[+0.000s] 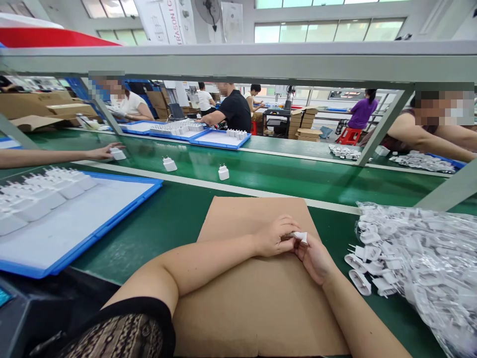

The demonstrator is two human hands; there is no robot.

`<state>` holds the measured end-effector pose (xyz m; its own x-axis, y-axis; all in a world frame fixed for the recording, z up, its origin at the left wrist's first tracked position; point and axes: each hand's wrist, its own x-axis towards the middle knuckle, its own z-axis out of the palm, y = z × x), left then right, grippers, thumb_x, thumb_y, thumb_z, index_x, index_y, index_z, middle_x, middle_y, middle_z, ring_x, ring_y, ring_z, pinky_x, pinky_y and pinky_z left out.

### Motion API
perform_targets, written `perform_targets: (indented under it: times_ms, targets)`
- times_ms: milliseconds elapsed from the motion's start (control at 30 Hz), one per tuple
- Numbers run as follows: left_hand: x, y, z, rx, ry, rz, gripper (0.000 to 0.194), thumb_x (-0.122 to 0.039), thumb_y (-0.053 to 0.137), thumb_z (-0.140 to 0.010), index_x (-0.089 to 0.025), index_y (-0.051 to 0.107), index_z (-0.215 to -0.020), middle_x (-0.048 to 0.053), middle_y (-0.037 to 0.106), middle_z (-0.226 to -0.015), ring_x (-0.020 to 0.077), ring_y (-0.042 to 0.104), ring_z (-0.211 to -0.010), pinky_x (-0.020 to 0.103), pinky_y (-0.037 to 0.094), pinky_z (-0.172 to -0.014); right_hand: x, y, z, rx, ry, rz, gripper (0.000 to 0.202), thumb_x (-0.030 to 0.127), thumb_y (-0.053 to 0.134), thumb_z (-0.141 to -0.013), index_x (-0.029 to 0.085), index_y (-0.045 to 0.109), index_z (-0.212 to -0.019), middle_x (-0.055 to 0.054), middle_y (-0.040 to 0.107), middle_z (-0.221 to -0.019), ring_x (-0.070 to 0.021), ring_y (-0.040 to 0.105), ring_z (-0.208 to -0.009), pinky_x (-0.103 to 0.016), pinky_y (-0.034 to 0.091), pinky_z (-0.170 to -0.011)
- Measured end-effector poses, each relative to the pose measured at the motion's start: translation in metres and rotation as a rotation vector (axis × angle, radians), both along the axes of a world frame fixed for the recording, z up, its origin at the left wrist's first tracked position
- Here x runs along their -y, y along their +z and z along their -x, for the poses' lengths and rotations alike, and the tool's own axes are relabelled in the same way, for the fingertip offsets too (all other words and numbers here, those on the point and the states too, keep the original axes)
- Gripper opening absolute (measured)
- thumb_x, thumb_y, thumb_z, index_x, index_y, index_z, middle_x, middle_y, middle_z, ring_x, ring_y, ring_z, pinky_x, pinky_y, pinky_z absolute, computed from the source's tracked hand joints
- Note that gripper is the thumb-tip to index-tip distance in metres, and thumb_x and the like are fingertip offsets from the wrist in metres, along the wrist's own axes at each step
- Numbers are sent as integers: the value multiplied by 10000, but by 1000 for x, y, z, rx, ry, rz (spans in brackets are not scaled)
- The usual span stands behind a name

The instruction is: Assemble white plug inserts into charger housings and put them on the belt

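Above a cardboard sheet [257,298], my left hand [278,236] and my right hand [311,256] meet. Between their fingers is a small white plastic part [301,237], mostly covered, so its exact shape is unclear. Both hands are closed around it. To the right lies a heap of white plug housing parts [372,253], some loose and many in a clear plastic bag [428,263]. On the left, white plug adapters [37,194] stand in rows, pins up, on a blue-rimmed tray [122,219].
A green conveyor belt [261,171] runs across, carrying white adapters [223,172]. A co-worker's hand [108,151] touches one at the left. Overhead spans a grey shelf beam [238,64] with slanted posts. Blue trays [219,139] and several people are beyond.
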<state>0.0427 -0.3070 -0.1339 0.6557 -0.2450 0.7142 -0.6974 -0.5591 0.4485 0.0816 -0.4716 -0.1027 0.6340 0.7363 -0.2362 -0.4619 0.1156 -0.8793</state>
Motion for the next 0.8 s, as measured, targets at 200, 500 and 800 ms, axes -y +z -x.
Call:
perform_targets:
  times_ms: [200, 500, 800]
  targets:
    - [-2, -2, 0, -57, 8, -11, 283, -206, 560, -908, -174, 679, -1163, 123, 712, -1093, 246, 604, -1076, 434, 513, -1004, 0, -1, 0, 8, 20, -10, 302, 434, 766, -666, 183, 678, -808, -78, 732, -966, -298, 622, -1141, -424, 510, -972]
    - [5, 3, 6, 66, 82, 16, 281, -178, 545, -951, -191, 701, -1185, 112, 688, -1127, 200, 645, -1062, 371, 538, -972, 2, 4, 0, -34, 15, -46, 304, 384, 787, -693, 186, 696, -904, -67, 728, -982, -259, 647, -1013, -421, 517, -930]
    - [7, 6, 5, 190, 171, 85, 169, -215, 654, -877, -169, 729, -1021, 111, 714, -1016, 193, 671, -938, 358, 574, -860, 6, 8, -1, -251, 99, -113, 209, 385, 695, -779, 216, 700, -902, -58, 747, -1017, -212, 670, -971, -361, 519, -901]
